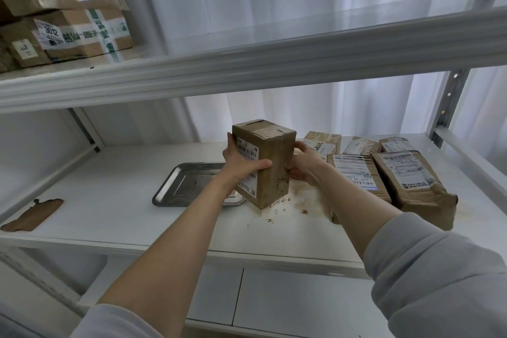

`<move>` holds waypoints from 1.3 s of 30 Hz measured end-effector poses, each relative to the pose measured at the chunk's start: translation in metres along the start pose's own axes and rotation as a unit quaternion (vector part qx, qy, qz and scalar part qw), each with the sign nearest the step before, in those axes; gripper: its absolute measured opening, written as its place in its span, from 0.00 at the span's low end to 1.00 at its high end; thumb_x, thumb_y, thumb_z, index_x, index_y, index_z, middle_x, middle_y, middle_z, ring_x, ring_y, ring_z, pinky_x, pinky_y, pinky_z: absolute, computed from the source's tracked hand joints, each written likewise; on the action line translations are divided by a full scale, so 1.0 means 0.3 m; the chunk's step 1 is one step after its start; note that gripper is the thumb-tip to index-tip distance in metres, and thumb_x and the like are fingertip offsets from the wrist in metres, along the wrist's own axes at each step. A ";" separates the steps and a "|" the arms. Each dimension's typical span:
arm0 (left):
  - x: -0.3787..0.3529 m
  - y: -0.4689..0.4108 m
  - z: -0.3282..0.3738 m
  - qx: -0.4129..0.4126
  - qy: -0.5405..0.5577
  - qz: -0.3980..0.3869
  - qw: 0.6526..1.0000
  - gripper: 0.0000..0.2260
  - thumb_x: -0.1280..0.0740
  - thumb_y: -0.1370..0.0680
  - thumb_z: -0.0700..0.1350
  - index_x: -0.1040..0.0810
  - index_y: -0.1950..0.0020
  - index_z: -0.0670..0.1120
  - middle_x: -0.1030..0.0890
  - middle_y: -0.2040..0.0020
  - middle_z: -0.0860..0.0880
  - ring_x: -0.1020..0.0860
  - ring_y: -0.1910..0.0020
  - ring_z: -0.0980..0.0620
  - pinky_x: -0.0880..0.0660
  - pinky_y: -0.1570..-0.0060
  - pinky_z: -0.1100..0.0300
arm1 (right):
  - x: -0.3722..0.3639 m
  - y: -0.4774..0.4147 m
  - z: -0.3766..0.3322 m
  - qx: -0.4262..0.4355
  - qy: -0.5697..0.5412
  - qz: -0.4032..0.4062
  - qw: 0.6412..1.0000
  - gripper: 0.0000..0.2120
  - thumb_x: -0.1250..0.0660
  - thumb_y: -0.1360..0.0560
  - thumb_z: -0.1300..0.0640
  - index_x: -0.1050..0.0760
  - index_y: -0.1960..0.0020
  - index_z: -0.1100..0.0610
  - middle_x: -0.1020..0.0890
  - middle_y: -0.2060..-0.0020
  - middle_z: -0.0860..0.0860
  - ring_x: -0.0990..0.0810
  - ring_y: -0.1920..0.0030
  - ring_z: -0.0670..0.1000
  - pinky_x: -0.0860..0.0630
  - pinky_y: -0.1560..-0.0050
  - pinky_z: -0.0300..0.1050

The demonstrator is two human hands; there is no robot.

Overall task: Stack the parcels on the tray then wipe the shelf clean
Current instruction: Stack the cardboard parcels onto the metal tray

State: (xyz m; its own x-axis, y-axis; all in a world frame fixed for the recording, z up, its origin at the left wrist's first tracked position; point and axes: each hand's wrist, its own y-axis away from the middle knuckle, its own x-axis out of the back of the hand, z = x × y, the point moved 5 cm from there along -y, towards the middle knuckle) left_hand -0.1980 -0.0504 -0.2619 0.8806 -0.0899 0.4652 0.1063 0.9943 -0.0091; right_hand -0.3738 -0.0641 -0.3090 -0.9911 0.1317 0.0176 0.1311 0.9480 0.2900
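The left hand (241,164) grips the labelled face of a tall brown cardboard parcel (270,164), thumb laid across the front and fingers wrapped behind its left edge. The right hand (304,166) clasps the opposite, plain side. The parcel stands upright and slightly tilted, its taped top creased and its lower corner scuffed and stained, just at the right end of a shallow rectangular stainless-steel tray (182,186). The tray lies flat on the smooth white shelf (109,200). Brown crumbly dirt (301,200) is scattered on the shelf beneath and right of the parcel. Further right lies a cluster of flat, taped cardboard parcels (406,181) with white printed labels, one dented at its corner. A brown rag-like cloth (33,214) lies near the shelf's left front edge.
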 end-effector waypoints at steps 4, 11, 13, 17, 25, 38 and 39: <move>-0.009 -0.017 -0.009 -0.013 -0.017 -0.007 1.000 0.58 0.22 0.35 0.50 0.63 0.23 0.51 0.45 0.26 0.47 0.43 0.26 0.47 0.39 0.27 0.47 | 0.010 -0.005 -0.008 0.004 0.004 0.002 1.000 0.33 0.42 0.31 0.76 0.31 0.36 0.45 0.18 0.48 0.59 0.20 0.44 0.59 0.23 0.42 0.57; -0.006 -0.029 -0.003 -0.034 -0.011 0.034 0.999 0.51 0.24 0.39 0.54 0.51 0.24 0.56 0.38 0.31 0.47 0.37 0.31 0.47 0.33 0.32 0.48 | 0.008 0.000 -0.015 0.007 -0.007 0.010 1.000 0.32 0.44 0.29 0.73 0.30 0.33 0.46 0.18 0.47 0.57 0.20 0.45 0.57 0.22 0.42 0.55; 0.003 -0.036 -0.008 -0.011 0.012 0.041 0.999 0.46 0.27 0.41 0.58 0.45 0.27 0.57 0.34 0.33 0.47 0.33 0.34 0.47 0.30 0.37 0.48 | -0.007 0.016 -0.023 0.010 -0.017 -0.002 1.000 0.29 0.43 0.27 0.72 0.29 0.34 0.46 0.18 0.47 0.55 0.20 0.44 0.56 0.23 0.40 0.56; 0.026 -0.064 -0.063 0.047 0.100 0.055 0.992 0.38 0.28 0.42 0.62 0.35 0.34 0.58 0.26 0.37 0.47 0.26 0.39 0.45 0.25 0.41 0.45 | -0.020 0.039 -0.028 0.012 -0.011 -0.035 0.999 0.17 0.38 0.22 0.65 0.27 0.37 0.52 0.18 0.50 0.53 0.20 0.51 0.52 0.22 0.44 0.50; 0.037 -0.056 -0.080 0.147 0.219 0.070 0.962 0.23 0.34 0.25 0.56 0.30 0.34 0.47 0.22 0.56 0.49 0.24 0.60 0.52 0.30 0.65 0.59 | -0.055 0.032 0.052 -0.103 0.075 -0.164 0.978 0.27 0.32 0.30 0.34 0.24 0.42 0.54 0.18 0.46 0.54 0.20 0.45 0.55 0.22 0.51 0.54; -0.012 -0.043 -0.097 0.208 0.164 -0.061 0.962 0.25 0.30 0.29 0.57 0.30 0.37 0.48 0.23 0.47 0.45 0.24 0.51 0.47 0.24 0.53 0.49 | -0.044 0.030 0.008 -0.083 0.033 -0.098 0.991 0.23 0.39 0.25 0.35 0.25 0.49 0.56 0.18 0.53 0.57 0.17 0.56 0.55 0.19 0.59 0.46; -0.009 -0.044 -0.096 0.212 0.175 -0.057 0.960 0.22 0.31 0.28 0.58 0.27 0.41 0.47 0.22 0.49 0.45 0.24 0.52 0.47 0.24 0.51 0.49 | -0.039 0.033 0.005 -0.080 0.029 -0.089 0.992 0.24 0.41 0.25 0.33 0.25 0.51 0.55 0.18 0.56 0.56 0.18 0.59 0.54 0.21 0.60 0.44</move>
State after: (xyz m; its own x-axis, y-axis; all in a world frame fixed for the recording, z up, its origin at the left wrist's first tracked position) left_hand -0.1886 -0.0649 -0.2886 0.9836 -0.1391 0.1151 0.0788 0.9043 0.4195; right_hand -0.3608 -0.0558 -0.3077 -0.9984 -0.0560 0.0058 -0.0477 0.8963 0.4410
